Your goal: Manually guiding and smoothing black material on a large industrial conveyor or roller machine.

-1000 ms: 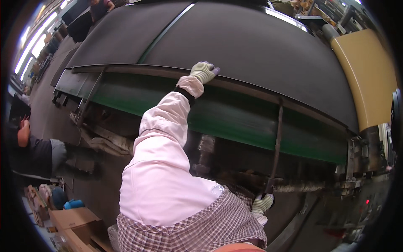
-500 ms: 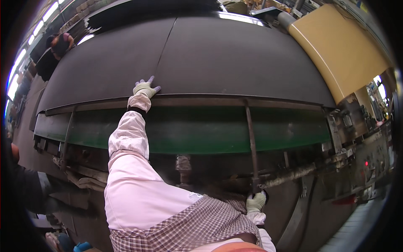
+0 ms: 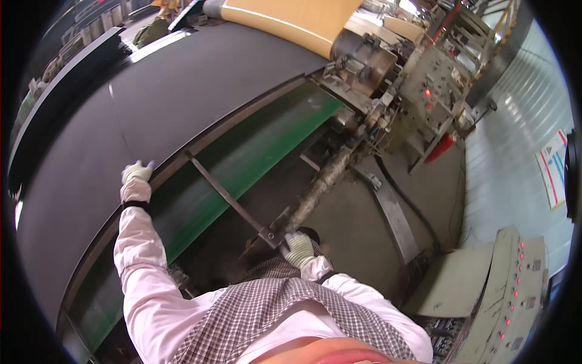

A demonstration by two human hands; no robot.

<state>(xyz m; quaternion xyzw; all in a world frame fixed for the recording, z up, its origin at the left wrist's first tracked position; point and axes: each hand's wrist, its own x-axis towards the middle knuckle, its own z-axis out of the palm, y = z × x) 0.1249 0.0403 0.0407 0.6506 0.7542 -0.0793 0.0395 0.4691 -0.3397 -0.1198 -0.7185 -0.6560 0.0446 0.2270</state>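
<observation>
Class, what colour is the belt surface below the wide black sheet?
Green, seen clearly in the head view.

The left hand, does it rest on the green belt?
No, the left hand in a pale glove lies on the edge of the black sheet, above the green belt.

Wide black rubber sheet (image 3: pixel 151 103) lies flat over the machine bed, matte and smooth, with a thin seam line across it; its near edge curves beside a green belt. A dirt-caked roller shaft (image 3: pixel 318 188) runs slantwise below, one end meeting a dark metal bracket (image 3: pixel 270 233).
</observation>
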